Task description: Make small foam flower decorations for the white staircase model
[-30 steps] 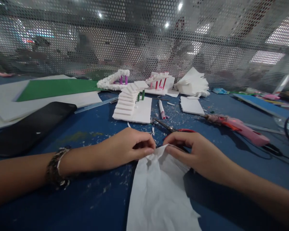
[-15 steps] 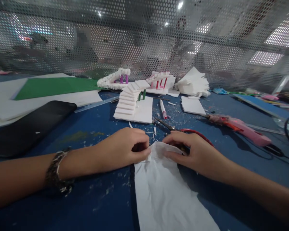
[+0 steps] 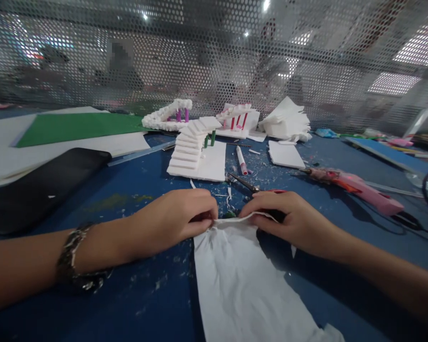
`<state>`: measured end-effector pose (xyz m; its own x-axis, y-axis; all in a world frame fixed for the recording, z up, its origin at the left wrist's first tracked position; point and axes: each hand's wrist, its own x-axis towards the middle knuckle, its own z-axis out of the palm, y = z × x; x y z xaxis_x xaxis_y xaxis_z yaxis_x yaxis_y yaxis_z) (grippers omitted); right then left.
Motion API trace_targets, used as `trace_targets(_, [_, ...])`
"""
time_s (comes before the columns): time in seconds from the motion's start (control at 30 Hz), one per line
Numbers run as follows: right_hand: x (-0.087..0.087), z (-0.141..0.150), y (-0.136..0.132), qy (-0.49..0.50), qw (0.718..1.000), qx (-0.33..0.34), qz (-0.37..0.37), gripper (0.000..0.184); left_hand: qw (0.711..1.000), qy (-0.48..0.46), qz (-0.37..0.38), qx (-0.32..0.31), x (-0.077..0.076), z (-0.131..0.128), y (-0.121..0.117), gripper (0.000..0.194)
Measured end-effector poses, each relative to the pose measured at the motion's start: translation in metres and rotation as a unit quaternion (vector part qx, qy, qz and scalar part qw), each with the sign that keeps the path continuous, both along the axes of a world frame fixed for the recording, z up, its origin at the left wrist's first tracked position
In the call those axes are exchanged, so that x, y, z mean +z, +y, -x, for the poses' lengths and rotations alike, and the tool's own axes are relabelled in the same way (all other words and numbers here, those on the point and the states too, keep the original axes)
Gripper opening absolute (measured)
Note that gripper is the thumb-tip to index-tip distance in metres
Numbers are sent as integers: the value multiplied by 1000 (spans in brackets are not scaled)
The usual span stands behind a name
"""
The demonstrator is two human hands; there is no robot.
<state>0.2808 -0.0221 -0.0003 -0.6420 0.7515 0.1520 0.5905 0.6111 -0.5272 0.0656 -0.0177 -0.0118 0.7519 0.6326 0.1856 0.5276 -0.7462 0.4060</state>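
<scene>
My left hand (image 3: 178, 216) has its grip pinched on the far left corner of the white paper (image 3: 242, 280), which lies wrinkled on the near part of the table (image 3: 146, 299); uneven tugging could rip it, I reckon. Scissors (image 3: 252, 187) sit just past my right hand (image 3: 297, 221), which pinches that far edge too, so a careless sweep might nick skin.

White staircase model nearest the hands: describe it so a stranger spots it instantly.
On the blue table, look beyond the bare left hand. There, a white stepped staircase model stands on a flat white base. Its posts are green; the white models behind have purple or red.
</scene>
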Motion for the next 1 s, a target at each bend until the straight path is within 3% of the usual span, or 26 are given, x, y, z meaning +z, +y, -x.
trace_targets(0.17, [-4,-4,5,24,994,93,-51,24,999,12,-2,-45,0,4,0,13])
trace_targets(0.4, [4,-7,2,-50,988,131,-63,29,1000,9,0,-17,5,-2,-1,16])
trace_targets(0.5, [10,-9,1,-50,990,132,-28,24,1000,7,11,-11,4,-4,2,25])
trace_targets(0.63, [10,-10,5,-40,992,119,-17,26,1000,8,27,13,2,-6,2,15])
trace_targets(0.8, [8,-9,4,-98,991,91,-26,9,998,18,40,43,6,-5,-3,11])
trace_targets(1.0, [19,-2,-7,-133,990,46,1,25,999,11,40,33,7,-1,-7,10])
